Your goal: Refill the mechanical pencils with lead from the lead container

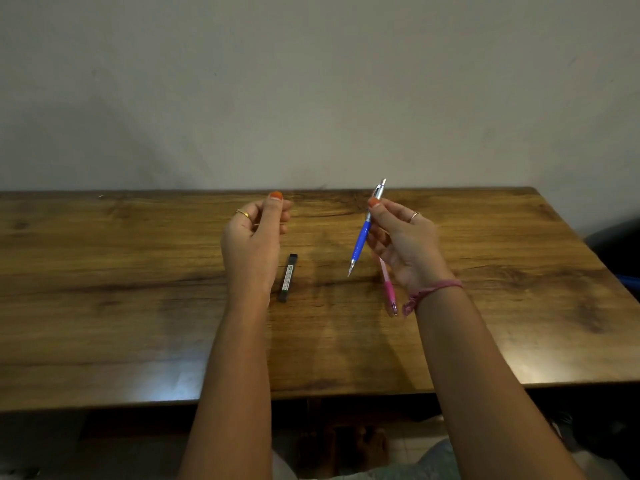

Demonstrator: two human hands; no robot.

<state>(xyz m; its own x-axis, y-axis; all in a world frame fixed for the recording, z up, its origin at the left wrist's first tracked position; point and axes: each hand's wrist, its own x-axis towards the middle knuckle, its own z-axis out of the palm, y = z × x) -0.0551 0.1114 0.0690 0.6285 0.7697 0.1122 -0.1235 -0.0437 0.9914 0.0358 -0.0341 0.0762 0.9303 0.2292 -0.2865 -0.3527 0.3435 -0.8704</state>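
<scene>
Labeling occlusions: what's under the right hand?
A pink pencil lies on the table, its upper end covered by the right hand, which holds a blue pencil.

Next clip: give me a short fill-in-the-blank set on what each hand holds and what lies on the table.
1. The right hand holds the ____ pencil.
2. The pink pencil lies on the ____.
3. The black lead container lies between the pink pencil and the ____ arm.
4. The blue pencil's tip points ____.

Missing words: blue; table; left; down
</scene>
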